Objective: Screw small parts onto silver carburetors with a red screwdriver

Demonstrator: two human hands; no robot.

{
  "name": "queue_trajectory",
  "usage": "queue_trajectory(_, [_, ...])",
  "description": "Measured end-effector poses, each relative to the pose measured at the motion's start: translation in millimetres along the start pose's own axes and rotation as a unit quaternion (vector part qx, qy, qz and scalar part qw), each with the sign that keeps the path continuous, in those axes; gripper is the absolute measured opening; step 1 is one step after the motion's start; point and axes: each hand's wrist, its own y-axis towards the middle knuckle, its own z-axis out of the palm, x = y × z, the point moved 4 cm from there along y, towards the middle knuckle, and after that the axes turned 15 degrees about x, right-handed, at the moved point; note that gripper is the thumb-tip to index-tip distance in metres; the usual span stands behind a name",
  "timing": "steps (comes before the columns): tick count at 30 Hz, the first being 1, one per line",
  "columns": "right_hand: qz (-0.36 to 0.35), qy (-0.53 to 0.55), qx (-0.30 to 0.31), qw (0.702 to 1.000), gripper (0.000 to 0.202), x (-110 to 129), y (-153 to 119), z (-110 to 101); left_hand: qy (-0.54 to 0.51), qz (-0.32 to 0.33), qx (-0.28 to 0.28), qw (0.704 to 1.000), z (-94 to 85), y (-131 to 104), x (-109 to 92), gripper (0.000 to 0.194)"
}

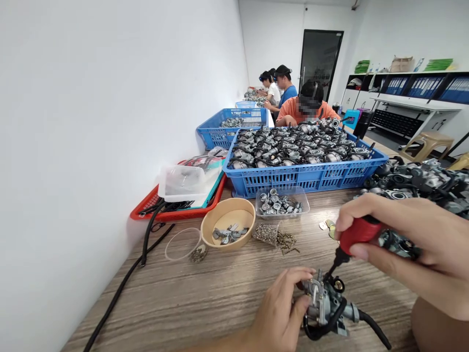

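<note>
Pinching in the left hand [276,308] the metal part [325,304], near the front of the surface [205,293]; might lose hold if twisted hard. Gripping the red screwdriver [358,235] in the right hand [434,244], kinda tilted, so could totally slip off.

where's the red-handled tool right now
In the head view, the red-handled tool is right of centre, in the right hand, its tip pointing down at the metal part the left hand holds.
</note>
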Motion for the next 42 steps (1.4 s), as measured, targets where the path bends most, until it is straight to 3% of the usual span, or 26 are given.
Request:
queue_trajectory(3, [-0.049,0.088,0.054,0.993,0.009,-2.6,9.8,8.8,0.006,-0.006,0.002,1.0,1.0,-1.7,0.5,0.027])
queue_trajectory(8, [-0.073,0.117,0.045,0.989,0.009,-3.0,9.2,8.5,0.004,-0.007,0.007,1.0,-3.2,-0.7,-3.8,0.026])
queue_trajectory(13, [-0.051,0.121,0.049,0.99,0.017,-0.1,4.7,2.4,0.018,-0.021,0.028,0.999,-8.5,3.5,-10.6,0.028])
queue_trajectory(23, [-0.074,0.087,0.053,0.992,0.022,-1.6,5.1,5.0,0.021,-0.018,0.025,0.999,-8.7,4.6,-12.4,0.026])
queue_trajectory(27, [-0.066,0.062,0.058,0.994,0.016,-0.1,4.9,4.9,0.023,-0.02,0.024,0.999,-8.3,5.0,-11.9,0.026])
queue_trajectory(29, [-0.041,0.025,0.042,0.998,0.004,4.7,3.9,7.0,0.021,-0.021,0.024,0.999,-8.1,5.1,-11.6,0.026])
queue_trajectory(34, [-0.016,-0.037,-0.044,0.998,0.028,28.1,-2.7,14.0,-0.005,-0.041,0.038,0.998,-9.6,4.5,-12.4,0.029])
queue_trajectory(42, [-0.024,-0.056,-0.06,0.996,0.032,32.4,1.6,13.0,-0.019,-0.039,0.049,0.998,-10.8,4.1,-12.2,0.035])
